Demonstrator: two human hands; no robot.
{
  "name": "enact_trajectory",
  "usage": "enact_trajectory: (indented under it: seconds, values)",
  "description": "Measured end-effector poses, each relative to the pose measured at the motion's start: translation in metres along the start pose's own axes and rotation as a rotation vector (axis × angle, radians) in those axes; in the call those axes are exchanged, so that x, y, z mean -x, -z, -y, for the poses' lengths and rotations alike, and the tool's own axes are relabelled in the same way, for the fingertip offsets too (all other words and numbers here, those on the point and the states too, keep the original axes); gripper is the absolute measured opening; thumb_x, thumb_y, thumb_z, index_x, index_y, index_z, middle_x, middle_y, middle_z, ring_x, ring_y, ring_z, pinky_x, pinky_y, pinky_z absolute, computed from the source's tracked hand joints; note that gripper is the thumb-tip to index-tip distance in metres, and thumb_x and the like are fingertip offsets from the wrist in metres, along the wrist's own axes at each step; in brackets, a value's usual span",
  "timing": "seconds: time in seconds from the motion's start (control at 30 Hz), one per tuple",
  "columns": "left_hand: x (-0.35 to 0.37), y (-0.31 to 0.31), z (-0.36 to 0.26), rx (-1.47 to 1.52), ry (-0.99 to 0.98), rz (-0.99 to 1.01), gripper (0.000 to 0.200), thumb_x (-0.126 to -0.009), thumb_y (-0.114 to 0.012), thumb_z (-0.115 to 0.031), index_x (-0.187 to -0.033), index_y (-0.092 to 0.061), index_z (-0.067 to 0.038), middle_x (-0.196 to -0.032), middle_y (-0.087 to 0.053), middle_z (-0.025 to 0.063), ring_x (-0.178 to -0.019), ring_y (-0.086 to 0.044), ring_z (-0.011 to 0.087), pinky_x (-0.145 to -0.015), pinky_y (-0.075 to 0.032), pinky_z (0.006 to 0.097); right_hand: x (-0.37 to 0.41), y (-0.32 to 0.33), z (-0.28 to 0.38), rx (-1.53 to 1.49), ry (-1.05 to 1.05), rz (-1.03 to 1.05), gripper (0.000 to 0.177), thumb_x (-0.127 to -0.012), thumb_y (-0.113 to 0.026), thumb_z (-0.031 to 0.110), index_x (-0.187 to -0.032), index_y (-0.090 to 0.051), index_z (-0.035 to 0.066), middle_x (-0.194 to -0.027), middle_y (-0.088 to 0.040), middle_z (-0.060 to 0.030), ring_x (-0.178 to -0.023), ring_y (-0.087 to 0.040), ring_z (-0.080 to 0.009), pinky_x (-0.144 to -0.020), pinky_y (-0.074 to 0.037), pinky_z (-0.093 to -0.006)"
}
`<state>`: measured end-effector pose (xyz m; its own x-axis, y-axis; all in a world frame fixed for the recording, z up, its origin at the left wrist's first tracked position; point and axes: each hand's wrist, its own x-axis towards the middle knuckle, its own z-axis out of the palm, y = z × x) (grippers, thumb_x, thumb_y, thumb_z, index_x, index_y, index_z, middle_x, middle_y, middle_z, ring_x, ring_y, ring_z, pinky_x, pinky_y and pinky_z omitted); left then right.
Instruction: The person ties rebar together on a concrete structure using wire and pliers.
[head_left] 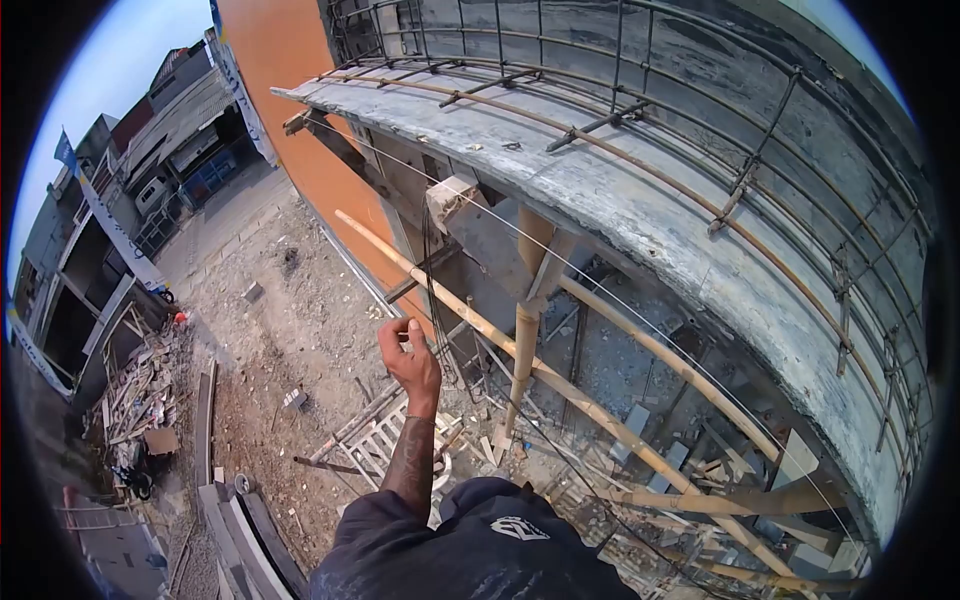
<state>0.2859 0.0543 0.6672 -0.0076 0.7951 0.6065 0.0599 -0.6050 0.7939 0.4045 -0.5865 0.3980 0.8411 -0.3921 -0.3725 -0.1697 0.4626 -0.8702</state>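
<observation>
One bare hand with a tattooed forearm [409, 358] is raised at the middle of the head view, high above the ground. It looks like my left hand; its fingers are curled in, with a small pale thing between thumb and fingers that is too small to name. Just right of it runs a long bamboo pole [482, 326], and dark wires hang from the formwork nearby. My dark shirt [470, 550] fills the bottom. My right hand does not show.
A concrete ledge [640, 215] with a rebar cage [735, 200] curves across the upper right. A taut string runs along its edge. Upright bamboo [523, 345] supports it. Far below lie rubble ground [270, 330], planks and a white metal frame [385, 445]. An orange wall [290, 80] stands behind.
</observation>
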Motion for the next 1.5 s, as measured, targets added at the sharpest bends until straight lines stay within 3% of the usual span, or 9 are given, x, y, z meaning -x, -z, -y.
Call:
enact_trajectory:
  seconds: [0.17,0.4,0.63,0.77,1.0,1.07,1.1,1.17,1.5]
  values:
    - [-0.134,-0.038,-0.006,0.328,0.126,0.479,0.033,-0.099,-0.054,-0.025,-0.113,-0.062,0.003,-0.092,-0.066,0.0066,-0.086,-0.061,0.0153,-0.081,-0.049,0.0283,0.046,-0.033,-0.049,0.006,-0.024,-0.005,0.016,-0.098,-0.054,0.023,-0.100,-0.056,0.007,-0.080,-0.058,-0.0044,-0.065,-0.054,-0.0135,-0.055,-0.045,-0.0285]
    - [-0.162,-0.060,-0.008,0.541,0.354,0.786,0.024,-0.096,-0.061,-0.024,-0.097,-0.065,0.000,-0.077,-0.056,-0.0039,-0.071,-0.050,0.0049,-0.065,-0.041,0.0221,0.189,-0.162,-0.097,0.106,-0.064,-0.071,0.018,-0.099,-0.050,0.021,-0.096,-0.054,0.003,-0.073,-0.055,-0.0051,-0.061,-0.051,-0.0105,-0.052,-0.043,-0.0262]
    - [-0.173,-0.059,-0.005,0.625,0.352,0.806,0.019,-0.096,-0.060,-0.022,-0.092,-0.061,-0.004,-0.078,-0.058,-0.0015,-0.070,-0.054,0.0074,-0.065,-0.044,0.0233,0.220,-0.289,-0.094,0.437,0.249,0.749,0.013,-0.095,-0.060,0.016,-0.094,-0.056,0.003,-0.076,-0.062,-0.0041,-0.064,-0.056,-0.0105,-0.061,-0.047,-0.0254]
    - [-0.180,-0.061,-0.013,0.679,0.407,0.750,0.015,-0.097,-0.057,-0.020,-0.094,-0.055,-0.006,-0.076,-0.054,-0.0009,-0.062,-0.051,0.0074,-0.055,-0.041,0.0229,0.204,-0.273,-0.097,0.486,0.189,0.602,0.012,-0.093,-0.061,0.013,-0.094,-0.056,0.002,-0.077,-0.062,-0.0045,-0.066,-0.057,-0.0111,-0.062,-0.048,-0.0260]
    - [-0.225,-0.027,0.067,0.550,0.483,-0.083,0.023,-0.098,-0.052,-0.021,-0.082,-0.051,-0.005,-0.062,-0.042,-0.0033,-0.045,-0.034,0.0051,-0.041,-0.028,0.0225,0.194,-0.198,-0.127,0.575,0.287,0.498,0.014,-0.092,-0.063,0.012,-0.095,-0.058,0.000,-0.077,-0.062,-0.0037,-0.067,-0.058,-0.0104,-0.061,-0.047,-0.0256]
    - [-0.222,0.022,0.111,0.296,0.489,-0.355,0.016,-0.092,-0.052,-0.015,-0.086,-0.056,0.000,-0.070,-0.053,0.0000,-0.053,-0.050,0.0139,-0.046,-0.042,0.0262,0.193,-0.182,-0.146,0.622,0.320,0.494,0.018,-0.091,-0.067,0.015,-0.095,-0.059,0.000,-0.080,-0.063,-0.0041,-0.069,-0.058,-0.0107,-0.063,-0.048,-0.0267]
    - [-0.220,0.066,0.255,0.658,0.261,-0.229,0.025,-0.095,-0.048,-0.015,-0.107,-0.061,0.003,-0.069,-0.046,0.0031,-0.047,-0.040,0.0147,-0.042,-0.036,0.0269,0.197,-0.189,-0.147,0.618,0.327,0.517,0.020,-0.090,-0.069,0.017,-0.096,-0.059,0.000,-0.082,-0.064,-0.0043,-0.070,-0.059,-0.0109,-0.064,-0.049,-0.0274]
    - [-0.187,0.091,0.197,0.150,0.620,-0.543,0.035,-0.089,-0.048,-0.021,-0.106,-0.065,0.004,-0.073,-0.062,0.0091,-0.057,-0.058,0.0231,-0.047,-0.051,0.0390,0.237,-0.225,-0.097,0.790,0.166,0.607,0.025,-0.089,-0.071,0.020,-0.099,-0.059,0.001,-0.084,-0.064,-0.0053,-0.075,-0.061,-0.0119,-0.068,-0.050,-0.0285]
    - [-0.033,0.012,0.238,0.373,1.004,-0.084,0.031,-0.090,-0.048,-0.020,-0.102,-0.065,0.003,-0.071,-0.061,0.0086,-0.057,-0.058,0.0230,-0.051,-0.051,0.0391,0.290,-0.310,-0.143,1.008,0.268,1.576,0.046,-0.089,-0.065,0.038,-0.117,-0.052,0.004,-0.120,-0.057,-0.0171,-0.116,-0.053,-0.0303,-0.097,-0.042,-0.0399]
